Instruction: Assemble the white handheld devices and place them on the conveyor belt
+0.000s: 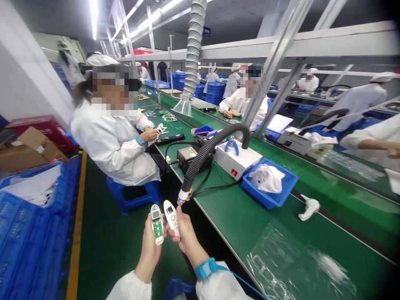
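Observation:
My left hand (149,246) is closed around a white oval shell with a green circuit board (158,228) and a small grey screen in it. Close beside it, my right hand (186,234) grips a white oval remote-like front cover (171,217) with a dark window and round buttons. The two pieces are held side by side, upright and slightly apart, in front of the bench edge. A blue wrist strap (205,268) with a cord is on my right wrist. Just above the right hand is the nozzle (183,196) of a black corrugated hose.
On the green bench (225,216) stand a white box (239,160) with blue pliers (231,146), a blue tray (269,183) holding white cloth, and clear plastic bags (281,262). A co-worker (115,137) sits at left handling a white part. Blue crates (28,233) are stacked far left.

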`<state>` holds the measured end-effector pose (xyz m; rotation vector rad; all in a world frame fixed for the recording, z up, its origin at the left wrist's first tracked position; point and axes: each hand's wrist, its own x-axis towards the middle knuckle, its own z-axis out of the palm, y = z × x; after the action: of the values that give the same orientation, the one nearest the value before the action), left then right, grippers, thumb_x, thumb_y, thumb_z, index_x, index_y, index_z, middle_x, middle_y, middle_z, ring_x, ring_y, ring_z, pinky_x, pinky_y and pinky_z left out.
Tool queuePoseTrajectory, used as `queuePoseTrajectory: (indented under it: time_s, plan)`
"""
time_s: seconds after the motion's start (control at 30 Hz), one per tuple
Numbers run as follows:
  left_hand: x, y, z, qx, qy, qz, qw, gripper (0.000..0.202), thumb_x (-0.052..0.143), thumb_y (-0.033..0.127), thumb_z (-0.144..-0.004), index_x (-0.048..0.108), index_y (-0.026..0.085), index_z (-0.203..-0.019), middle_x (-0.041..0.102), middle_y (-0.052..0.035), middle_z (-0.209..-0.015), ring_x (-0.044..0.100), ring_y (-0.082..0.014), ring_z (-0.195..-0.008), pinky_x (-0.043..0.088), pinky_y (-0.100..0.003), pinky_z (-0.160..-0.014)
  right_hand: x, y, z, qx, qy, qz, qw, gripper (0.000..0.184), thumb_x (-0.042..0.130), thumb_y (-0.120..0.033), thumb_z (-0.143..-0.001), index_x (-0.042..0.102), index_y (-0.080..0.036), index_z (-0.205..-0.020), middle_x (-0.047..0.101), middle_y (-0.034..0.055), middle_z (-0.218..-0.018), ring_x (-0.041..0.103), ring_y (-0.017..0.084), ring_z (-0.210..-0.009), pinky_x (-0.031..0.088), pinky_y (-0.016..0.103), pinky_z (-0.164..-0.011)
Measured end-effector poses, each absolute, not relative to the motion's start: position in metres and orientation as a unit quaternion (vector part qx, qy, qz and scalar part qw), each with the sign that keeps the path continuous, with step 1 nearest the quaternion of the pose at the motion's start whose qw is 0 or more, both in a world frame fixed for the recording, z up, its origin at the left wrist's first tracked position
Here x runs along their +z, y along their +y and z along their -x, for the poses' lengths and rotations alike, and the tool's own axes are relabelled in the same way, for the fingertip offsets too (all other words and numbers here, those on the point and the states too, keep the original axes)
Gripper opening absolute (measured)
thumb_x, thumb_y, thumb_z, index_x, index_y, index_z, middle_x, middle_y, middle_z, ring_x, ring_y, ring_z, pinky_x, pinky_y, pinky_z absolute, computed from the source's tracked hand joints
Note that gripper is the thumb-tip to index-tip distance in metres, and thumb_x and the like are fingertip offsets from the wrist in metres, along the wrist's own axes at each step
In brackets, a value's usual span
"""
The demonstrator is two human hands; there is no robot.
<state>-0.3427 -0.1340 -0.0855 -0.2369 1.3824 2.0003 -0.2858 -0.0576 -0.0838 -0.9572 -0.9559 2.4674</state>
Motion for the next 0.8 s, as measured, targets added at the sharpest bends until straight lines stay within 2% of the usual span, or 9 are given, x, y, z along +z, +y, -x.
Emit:
queuePoseTrajectory:
  time_s: [0.17,0.4,0.7,0.8]
  plan:
    - [-0.094,-0.12,0.335,0.76,0.542,0.078,0.35,0.046,0.056,0.06,-0.079,0.063,0.015,-0.074,0.054,0.0028,-0.048,0.047,-0.0093,-0.04,0.036,-0.018,-0.037,-0.092,-0.059,0.279,0.851,-0.343,0.351,0.188,0.068,0.058,-0.078,-0.067,0.062,-0.011,-0.076,0.058,0.0021,-0.044,0.042,0.006,-0.027,0.014,0.013,-0.024]
    - [-0.098,-0.106,0.313,0.745,0.533,0.044,0.399,0.052,0.056,0.066,-0.077,0.065,0.014,-0.077,0.052,0.0032,-0.046,0.045,-0.0087,-0.039,0.03,-0.016,-0.035,-0.096,-0.051,0.252,0.832,-0.339,0.369,0.237,0.06,0.061,-0.071,-0.071,0.063,-0.011,-0.077,0.059,0.002,-0.044,0.04,0.006,-0.026,0.012,0.014,-0.024]
    - [-0.097,-0.119,0.331,0.756,0.53,0.061,0.38,0.058,0.053,0.067,-0.079,0.068,0.012,-0.088,0.051,0.0038,-0.043,0.047,-0.0105,-0.037,0.035,-0.019,-0.037,-0.091,-0.059,0.275,0.842,-0.351,0.355,0.205,0.064,0.062,-0.074,-0.067,0.064,-0.012,-0.079,0.059,0.0017,-0.044,0.043,0.009,-0.028,0.015,0.016,-0.025]
    - [-0.094,-0.125,0.313,0.751,0.514,0.059,0.41,0.053,0.057,0.063,-0.079,0.068,0.013,-0.089,0.057,0.0022,-0.052,0.051,-0.0099,-0.042,0.037,-0.019,-0.04,-0.089,-0.063,0.251,0.845,-0.339,0.35,0.218,0.062,0.066,-0.071,-0.067,0.066,-0.011,-0.08,0.06,0.002,-0.046,0.041,0.007,-0.028,0.017,0.015,-0.025]
